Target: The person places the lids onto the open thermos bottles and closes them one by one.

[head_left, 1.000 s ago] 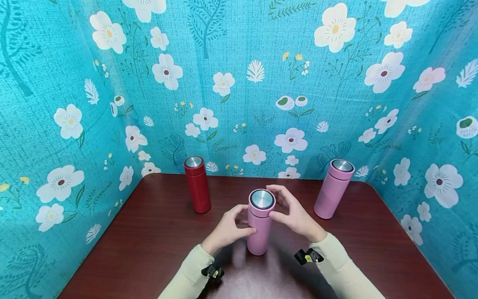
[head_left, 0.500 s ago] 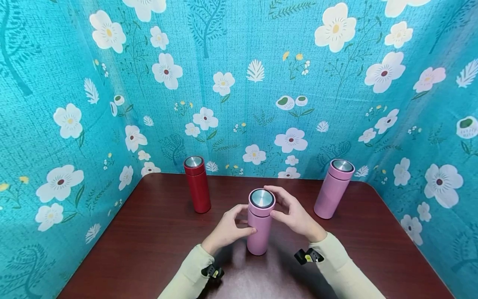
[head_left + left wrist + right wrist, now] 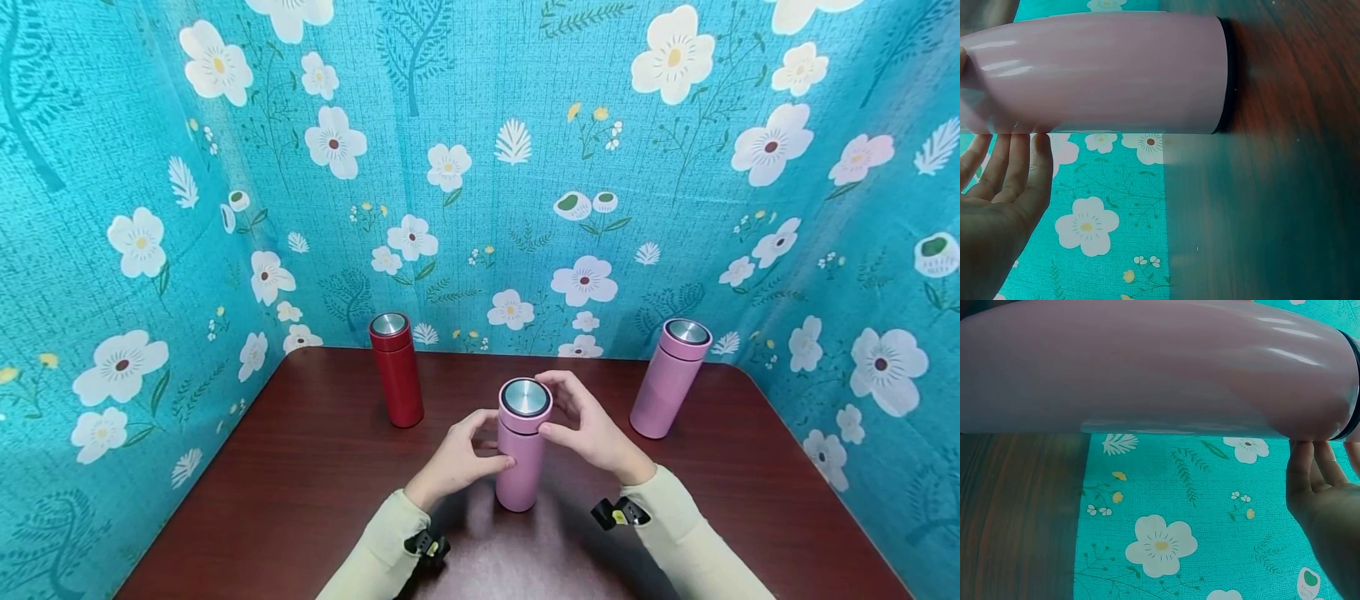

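Note:
In the middle of the head view a pink thermos bottle (image 3: 519,471) stands upright, its lid (image 3: 525,398) topped with a silvery disc. My left hand (image 3: 453,462) grips the body from the left, thumb across the front. From the right, my right hand (image 3: 592,429) holds the lid between thumb and fingers. The left wrist view shows the pink body (image 3: 1116,75) lying sideways across the picture, with several fingers (image 3: 1019,162) against its side. A dark ring (image 3: 1351,387) shows between body and lid in the right wrist view, beside the right fingers (image 3: 1300,465).
A red thermos (image 3: 397,375) stands at the back left of the dark wooden table (image 3: 300,492). Another pink thermos (image 3: 670,383) is at the back right. Blue flowered cloth (image 3: 480,275) hangs behind the table and along both sides.
My right fingers shift slightly round the lid and back. The left hand and the bottles keep their places.

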`<state>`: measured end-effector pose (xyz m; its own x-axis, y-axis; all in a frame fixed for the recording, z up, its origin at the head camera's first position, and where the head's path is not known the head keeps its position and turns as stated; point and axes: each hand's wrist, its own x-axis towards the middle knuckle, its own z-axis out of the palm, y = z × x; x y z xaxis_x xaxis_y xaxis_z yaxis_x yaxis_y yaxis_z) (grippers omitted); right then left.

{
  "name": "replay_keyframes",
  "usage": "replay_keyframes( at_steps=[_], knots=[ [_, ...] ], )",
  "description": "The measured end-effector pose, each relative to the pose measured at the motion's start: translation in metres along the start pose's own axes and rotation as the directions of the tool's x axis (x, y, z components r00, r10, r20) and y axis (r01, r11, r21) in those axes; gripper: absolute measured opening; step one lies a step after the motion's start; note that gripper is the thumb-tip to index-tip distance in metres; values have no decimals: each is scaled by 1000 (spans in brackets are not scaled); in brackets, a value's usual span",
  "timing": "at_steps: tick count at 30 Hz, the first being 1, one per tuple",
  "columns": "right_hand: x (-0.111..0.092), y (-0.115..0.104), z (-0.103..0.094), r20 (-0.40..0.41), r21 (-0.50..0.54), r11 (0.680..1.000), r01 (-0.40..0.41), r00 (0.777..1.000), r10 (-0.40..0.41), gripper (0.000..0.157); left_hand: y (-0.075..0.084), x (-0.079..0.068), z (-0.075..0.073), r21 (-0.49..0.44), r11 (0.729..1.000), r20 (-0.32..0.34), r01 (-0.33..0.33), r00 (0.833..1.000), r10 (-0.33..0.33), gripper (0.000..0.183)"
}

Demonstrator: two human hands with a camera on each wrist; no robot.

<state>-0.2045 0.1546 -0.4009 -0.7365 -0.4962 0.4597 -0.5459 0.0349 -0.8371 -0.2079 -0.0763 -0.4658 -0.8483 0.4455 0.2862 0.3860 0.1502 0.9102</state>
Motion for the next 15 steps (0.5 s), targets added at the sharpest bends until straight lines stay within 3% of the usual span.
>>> replay_keyframes(
  at_steps=[7, 15],
  knots=[
    [1, 1, -2, 49, -9, 1000, 26, 998, -26, 61, 1, 0, 0, 4, 1000, -3, -3, 1000, 3, 58],
    [1, 0, -2, 38, -26, 1000, 10, 999, -9, 58, 38, -6, -3, -22, 1000, 20, 14, 1000, -13, 56]
  ],
)
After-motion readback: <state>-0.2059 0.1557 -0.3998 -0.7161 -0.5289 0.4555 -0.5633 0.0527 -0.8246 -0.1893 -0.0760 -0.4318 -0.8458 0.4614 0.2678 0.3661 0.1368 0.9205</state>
